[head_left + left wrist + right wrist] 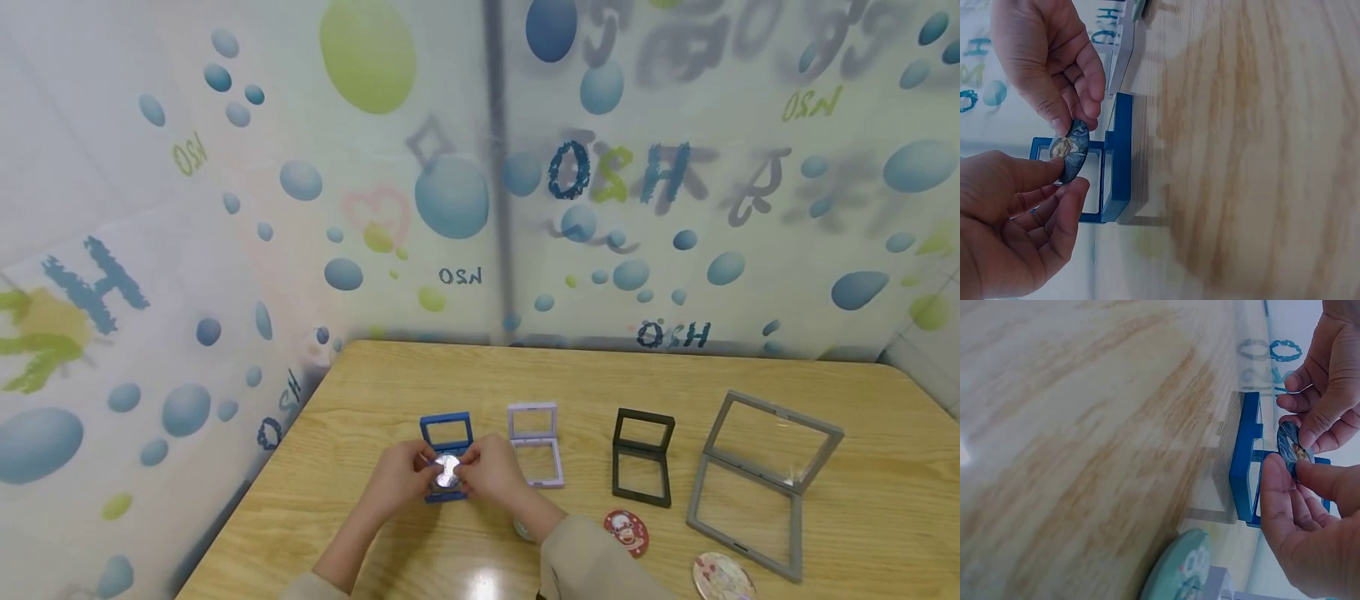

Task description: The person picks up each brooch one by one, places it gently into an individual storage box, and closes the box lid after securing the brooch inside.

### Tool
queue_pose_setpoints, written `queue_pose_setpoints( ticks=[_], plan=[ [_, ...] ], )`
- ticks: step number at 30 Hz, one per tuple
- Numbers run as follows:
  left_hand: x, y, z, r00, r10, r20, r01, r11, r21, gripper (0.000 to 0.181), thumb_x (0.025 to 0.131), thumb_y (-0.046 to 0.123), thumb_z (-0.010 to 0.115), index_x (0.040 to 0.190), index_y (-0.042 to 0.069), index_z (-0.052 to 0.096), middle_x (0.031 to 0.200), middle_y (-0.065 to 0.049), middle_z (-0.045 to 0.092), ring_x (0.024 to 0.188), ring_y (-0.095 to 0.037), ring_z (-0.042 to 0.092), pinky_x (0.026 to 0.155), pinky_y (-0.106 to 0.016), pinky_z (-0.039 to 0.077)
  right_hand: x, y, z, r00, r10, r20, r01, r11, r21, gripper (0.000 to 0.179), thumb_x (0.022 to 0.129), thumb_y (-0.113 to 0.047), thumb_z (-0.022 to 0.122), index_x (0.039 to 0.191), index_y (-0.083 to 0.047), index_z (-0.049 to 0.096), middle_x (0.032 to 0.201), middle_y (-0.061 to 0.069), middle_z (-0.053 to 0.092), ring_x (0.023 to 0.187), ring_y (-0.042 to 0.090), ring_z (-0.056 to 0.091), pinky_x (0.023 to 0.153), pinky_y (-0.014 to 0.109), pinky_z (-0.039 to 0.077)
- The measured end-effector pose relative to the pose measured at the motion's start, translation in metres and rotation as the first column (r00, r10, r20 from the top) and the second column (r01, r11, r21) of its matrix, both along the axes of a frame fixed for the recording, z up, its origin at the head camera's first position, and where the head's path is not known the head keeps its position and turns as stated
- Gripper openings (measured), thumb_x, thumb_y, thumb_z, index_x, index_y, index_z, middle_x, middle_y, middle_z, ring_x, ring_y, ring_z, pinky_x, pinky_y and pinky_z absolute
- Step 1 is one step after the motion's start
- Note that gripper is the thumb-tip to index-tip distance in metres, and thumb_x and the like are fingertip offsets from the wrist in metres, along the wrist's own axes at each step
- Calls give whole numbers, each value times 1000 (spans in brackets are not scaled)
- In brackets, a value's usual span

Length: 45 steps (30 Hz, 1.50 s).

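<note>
Both hands hold a round button badge (447,471) between them, above an opened blue display frame (446,417). My left hand (399,477) pinches the badge's left edge between thumb and fingers. On the opposite edge, my right hand (492,472) pinches it the same way. In the left wrist view the badge (1075,153) is tilted and shows a blue printed face with a figure. The blue frame (1244,478) stands behind the badge in the right wrist view, its lid raised. Part of the frame is hidden by the hands.
To the right stand opened display frames: lilac (533,407), black (642,497) and a larger grey one (750,554). A red badge (627,532) and a pale patterned badge (722,577) lie nearer. A green badge (1182,569) sits partly hidden by the right arm in the head view.
</note>
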<state>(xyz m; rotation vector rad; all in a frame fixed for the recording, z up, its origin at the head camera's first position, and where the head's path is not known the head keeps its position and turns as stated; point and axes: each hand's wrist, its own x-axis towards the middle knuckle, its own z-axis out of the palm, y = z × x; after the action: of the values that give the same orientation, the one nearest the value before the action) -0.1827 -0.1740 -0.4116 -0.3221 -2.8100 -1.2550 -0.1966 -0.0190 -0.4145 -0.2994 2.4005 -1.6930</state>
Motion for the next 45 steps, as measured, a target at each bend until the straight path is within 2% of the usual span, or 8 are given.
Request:
queue_pose_setpoints(
  ticks=[5, 10, 20, 26, 36, 45],
  plan=[
    [-6, 2, -5, 1000, 17, -13, -17, 999, -44, 6, 76, -1, 65, 77, -1, 59, 57, -5, 57, 45, -9, 51, 40, -21, 41, -5, -3, -4, 999, -26, 29, 26, 1000, 15, 10, 75, 7, 65, 68, 4, 58, 56, 12, 60, 48, 19, 60, 45, 26, 49],
    [-8, 3, -8, 1000, 18, 11, -17, 999, -50, 6, 76, -1, 65, 76, -2, 59, 60, -5, 59, 47, -10, 53, 43, -22, 42, -8, -4, -8, 999, -31, 14, 30, 999, 45, 11, 75, 8, 65, 68, 4, 57, 54, 9, 57, 45, 15, 57, 43, 25, 48],
    [-11, 5, -7, 1000, 25, 13, -23, 993, -119, 8, 76, 2, 67, 74, 0, 60, 63, -3, 57, 54, -10, 50, 46, -23, 42, -9, -4, -12, 999, -33, 32, 31, 997, 65, 11, 75, 9, 64, 68, 4, 56, 56, 8, 56, 43, 12, 55, 43, 24, 48],
    [-11, 5, -7, 1000, 27, 2, -26, 988, -149, 9, 75, 3, 68, 73, 1, 59, 64, -3, 58, 56, -11, 50, 47, -23, 41, -9, -4, -13, 1000, -27, 12, 27, 998, 52, 13, 75, 9, 64, 68, 3, 55, 56, 8, 56, 41, 12, 55, 42, 23, 47],
    [-13, 4, -13, 1000, 26, 6, -25, 987, -157, 11, 76, 5, 68, 74, -1, 59, 65, -4, 58, 56, -11, 52, 47, -23, 42, -8, -6, -15, 999, -42, -4, 43, 998, 52, 13, 74, 10, 63, 69, 4, 53, 55, 8, 55, 40, 11, 54, 41, 23, 47],
    [-11, 7, -11, 999, 46, -20, -49, 987, -151, 14, 73, 5, 71, 72, -1, 59, 63, -4, 60, 55, -11, 53, 48, -22, 42, -8, -9, -18, 997, -72, -18, 73, 996, 54, 12, 72, 12, 62, 71, 6, 52, 50, 7, 54, 37, 10, 53, 38, 23, 46]
  ],
)
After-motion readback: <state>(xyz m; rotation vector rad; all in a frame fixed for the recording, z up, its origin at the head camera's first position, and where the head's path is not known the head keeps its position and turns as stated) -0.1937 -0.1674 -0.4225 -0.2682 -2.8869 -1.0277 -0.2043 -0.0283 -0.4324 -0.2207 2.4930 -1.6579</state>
